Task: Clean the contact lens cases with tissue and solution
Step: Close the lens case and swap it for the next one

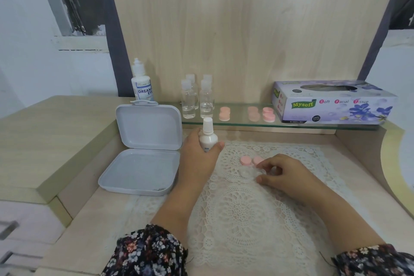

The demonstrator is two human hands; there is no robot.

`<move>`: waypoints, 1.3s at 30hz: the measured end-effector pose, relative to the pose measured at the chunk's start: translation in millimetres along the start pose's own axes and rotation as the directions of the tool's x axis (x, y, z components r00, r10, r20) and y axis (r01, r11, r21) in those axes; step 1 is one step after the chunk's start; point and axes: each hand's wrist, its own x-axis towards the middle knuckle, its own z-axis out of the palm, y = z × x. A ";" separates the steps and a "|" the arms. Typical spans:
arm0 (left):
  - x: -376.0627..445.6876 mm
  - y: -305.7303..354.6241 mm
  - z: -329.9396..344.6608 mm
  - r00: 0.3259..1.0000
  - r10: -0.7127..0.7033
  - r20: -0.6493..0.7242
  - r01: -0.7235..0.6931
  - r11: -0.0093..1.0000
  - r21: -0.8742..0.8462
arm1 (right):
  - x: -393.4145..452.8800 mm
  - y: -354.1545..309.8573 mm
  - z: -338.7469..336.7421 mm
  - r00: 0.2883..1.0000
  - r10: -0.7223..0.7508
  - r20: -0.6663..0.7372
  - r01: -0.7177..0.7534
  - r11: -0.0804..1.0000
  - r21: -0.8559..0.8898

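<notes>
The wooden desk (74,213) spreads under me, its near edge cut off by the bottom of the view, and a lace mat (242,219) covers the middle of it, partly hidden beneath my forearms and floral sleeves. At the back right, the tissue box (331,105) sits on the glass shelf (246,123); I can read "Mysoft Soft Facial Tissue" on its front, but the small print lower down is too blurred to make out, and no tissue shows through the dark slot on top. To my left, the white plastic box (143,152) stands open on the desk with its lid upright; something small and grey lies in its near right corner, too tiny for me to name. Behind it stands a larger solution bottle (142,84), its label cut off by the box lid so that only "DREAM EYE" reads. Four clear small bottles (197,98) cluster on the shelf, the rear two half hidden by the front two. My left hand (197,152) curls around the small white solution bottle (208,135), held upright at the mat's far edge, its label mostly covered by my fingers. My right hand (289,175) pinches the clear contact lens case (251,172) on the mat; the case is so transparent its outline barely shows against the lace. Two pink caps (252,160) lie just beyond it, one partly behind my fingertips. More pink cases (247,114) rest on the shelf, doubled by reflections in the glass.
</notes>
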 end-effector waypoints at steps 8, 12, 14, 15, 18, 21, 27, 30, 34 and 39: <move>-14.9 7.0 -1.4 0.897 0.334 -0.288 -0.260 0.928 0.265 | 0.1 2.0 -3.6 1.000 0.003 0.019 -0.003 1.000 0.003; -22.9 4.8 6.4 0.884 0.456 -0.105 -0.435 0.884 0.175 | 0.8 1.2 -3.5 1.000 0.010 0.025 -0.010 1.000 0.014; -23.9 1.9 14.1 0.914 0.354 0.200 -0.388 0.906 0.169 | 1.1 2.0 -3.4 1.000 0.013 0.018 -0.013 1.000 0.012; -24.0 0.8 17.7 0.905 0.269 0.330 -0.345 0.917 0.199 | 1.1 1.7 -3.3 1.000 0.014 0.017 -0.014 1.000 0.012; -21.3 -3.5 25.9 0.829 0.117 0.547 -0.322 0.900 0.295 | 0.9 1.2 -2.7 1.000 0.016 0.016 -0.016 1.000 0.021; -18.8 -6.0 27.0 0.795 0.055 0.604 -0.325 0.879 0.348 | 1.2 2.3 -2.6 1.000 0.014 0.013 -0.014 1.000 0.024; -18.1 -7.5 24.2 0.877 0.123 0.464 -0.312 0.881 0.355 | 1.4 0.8 -3.3 1.000 0.022 0.020 -0.022 1.000 -0.002; -16.5 -8.5 23.1 0.881 0.159 0.445 -0.346 0.859 0.378 | 0.9 0.0 -3.5 1.000 0.020 0.020 -0.019 1.000 -0.004; -14.6 -10.4 24.0 0.875 0.194 0.445 -0.388 0.829 0.402 | 0.0 -0.1 -3.7 1.000 0.018 0.018 -0.018 1.000 0.003; -15.2 -11.5 25.0 0.850 0.217 0.481 -0.439 0.796 0.418 | -0.5 -1.2 -4.0 1.000 0.014 0.021 -0.014 1.000 0.010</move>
